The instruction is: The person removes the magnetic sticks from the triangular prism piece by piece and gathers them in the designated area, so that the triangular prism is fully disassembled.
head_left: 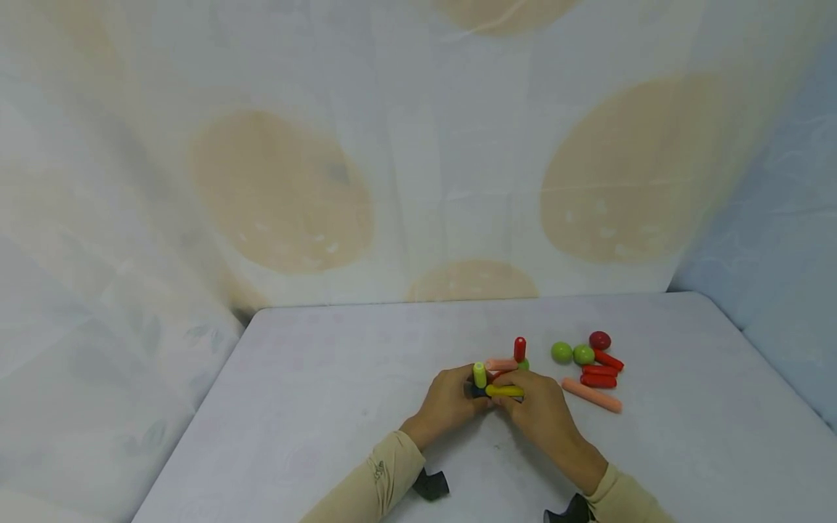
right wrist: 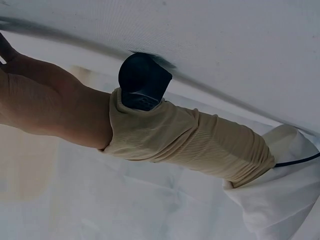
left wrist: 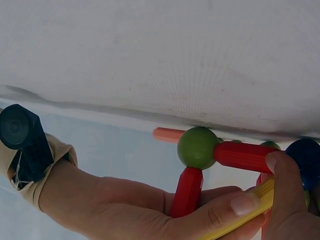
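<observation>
Two hands meet over a small rod-and-ball build (head_left: 500, 378) near the middle of the grey table (head_left: 327, 378), and that build serves as the landmark. It looks only partly made: a few rods are joined, while a good share of pieces lies unused.

The left hand (head_left: 447, 403) curls around the build's left end, where a lime rod (head_left: 480, 375) stands up. The right hand (head_left: 539, 414) pinches a yellow rod (head_left: 504, 391) lying across the front; the left wrist view shows thumb and fingertip (left wrist: 280, 172) closed on that yellow rod (left wrist: 250, 210). There too, a green ball (left wrist: 198, 147) joins a red rod (left wrist: 243, 156) running sideways and another red rod (left wrist: 186, 192) going down, with a dark blue ball (left wrist: 306, 161) at the far end. The right wrist view shows only the other arm's sleeve (right wrist: 185, 140), so it tells nothing more of the fingers.

Just behind the build a red rod (head_left: 519, 349) stands upright beside a pale orange rod (head_left: 500, 364). To the build's right, a little apart, lie the loose pieces: two green balls (head_left: 572, 354), a dark red ball (head_left: 599, 340), red rods (head_left: 600, 375) and a long salmon rod (head_left: 591, 395).

Left of the build the table is bare and wide. Behind it, cloth (head_left: 392, 181) hangs at the far edge. The right edge lies well beyond the loose pieces.
</observation>
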